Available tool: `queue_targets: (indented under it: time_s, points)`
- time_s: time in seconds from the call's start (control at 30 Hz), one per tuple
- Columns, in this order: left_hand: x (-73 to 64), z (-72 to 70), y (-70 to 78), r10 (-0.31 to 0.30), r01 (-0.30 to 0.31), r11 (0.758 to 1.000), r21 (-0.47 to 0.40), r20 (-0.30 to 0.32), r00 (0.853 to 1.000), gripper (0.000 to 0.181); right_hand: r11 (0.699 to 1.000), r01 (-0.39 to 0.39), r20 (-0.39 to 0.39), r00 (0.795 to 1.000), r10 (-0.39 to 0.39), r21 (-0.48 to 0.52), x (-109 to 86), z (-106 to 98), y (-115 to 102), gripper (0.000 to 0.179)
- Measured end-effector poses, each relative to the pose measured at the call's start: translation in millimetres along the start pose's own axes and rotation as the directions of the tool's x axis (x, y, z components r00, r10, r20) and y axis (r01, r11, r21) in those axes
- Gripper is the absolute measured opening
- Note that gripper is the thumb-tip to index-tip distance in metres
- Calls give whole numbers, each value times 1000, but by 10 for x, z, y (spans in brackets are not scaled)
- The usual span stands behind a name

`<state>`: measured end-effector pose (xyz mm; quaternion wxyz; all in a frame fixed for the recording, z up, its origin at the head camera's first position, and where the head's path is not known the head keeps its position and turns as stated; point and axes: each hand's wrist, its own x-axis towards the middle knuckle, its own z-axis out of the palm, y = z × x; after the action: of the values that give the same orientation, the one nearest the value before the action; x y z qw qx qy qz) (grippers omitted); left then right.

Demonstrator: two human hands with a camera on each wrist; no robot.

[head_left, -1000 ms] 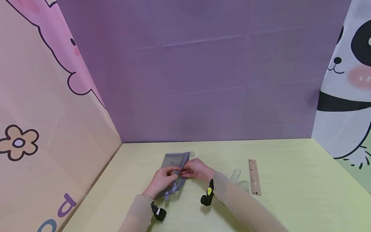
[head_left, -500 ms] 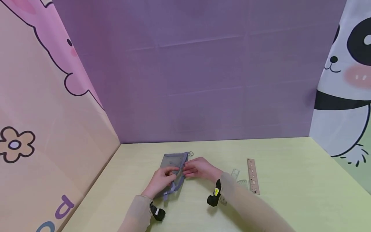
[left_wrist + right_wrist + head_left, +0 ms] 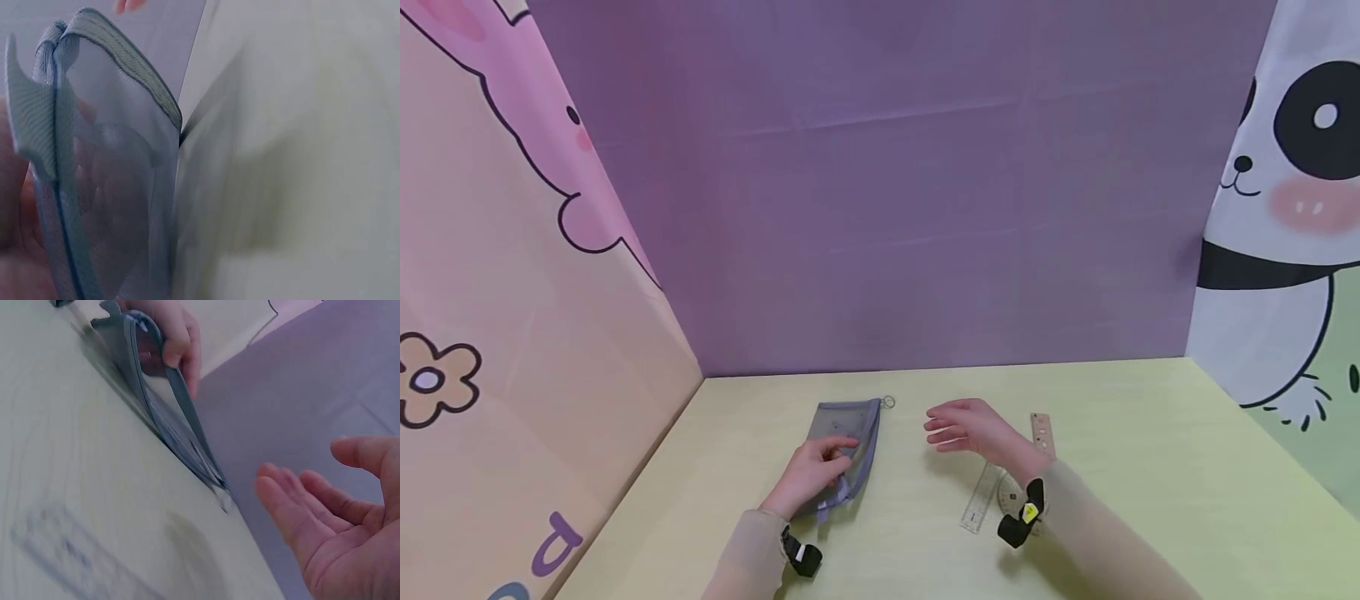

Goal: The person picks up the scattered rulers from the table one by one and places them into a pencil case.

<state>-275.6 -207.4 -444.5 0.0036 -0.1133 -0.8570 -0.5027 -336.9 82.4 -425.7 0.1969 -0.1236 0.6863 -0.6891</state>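
Observation:
A grey mesh zip pouch (image 3: 833, 419) with lilac trim and a small ring lies on the table, its mouth facing right. My left hand (image 3: 808, 473) pinches the upper side of it and lifts that edge. The right wrist view shows the pouch's mouth gaping, with the left thumb on the trim (image 3: 181, 400); the zip edge (image 3: 125, 53) stands close in the left wrist view. What lies inside is too faint to tell. My right hand (image 3: 973, 429) hangs empty over the table, fingers loosely extended, between the pouch and a clear ruler (image 3: 980, 502).
Under the right wrist, a clear protractor (image 3: 1010, 493) sits beside the clear ruler, partly hidden. A pink ruler (image 3: 1042, 433) lies behind the right forearm, which covers its near part. A purple backdrop (image 3: 880, 250) rises at the table's far edge.
My right hand has let go of the pouch's edge and moved right, away from it, towards the rulers. The left hand keeps its hold on the pouch.

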Motion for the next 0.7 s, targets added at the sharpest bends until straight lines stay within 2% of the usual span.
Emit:
queue_targets:
  time_s: [0.23,0.37,0.47,0.57,0.7]
  points:
    - [-8,6,-1,1,-1,1000,4,11,1000,36,979,41,-126,990,-68,-201,-319,-347,-9,49]
    - [-19,8,26,-15,15,1000,-5,1,1000,36,932,42,-160,981,-106,-359,-476,-474,-7,52]
    - [-24,8,30,-13,13,1000,-7,-13,1000,36,854,27,-175,975,-138,-520,-556,-518,-8,56]
    - [-17,5,20,-13,13,1000,-1,-16,1000,36,752,4,-176,971,-159,-659,-617,-525,-10,62]
    - [-9,3,3,-11,11,1000,10,1,1000,36,629,-19,-135,981,-138,-778,-669,-496,7,79]
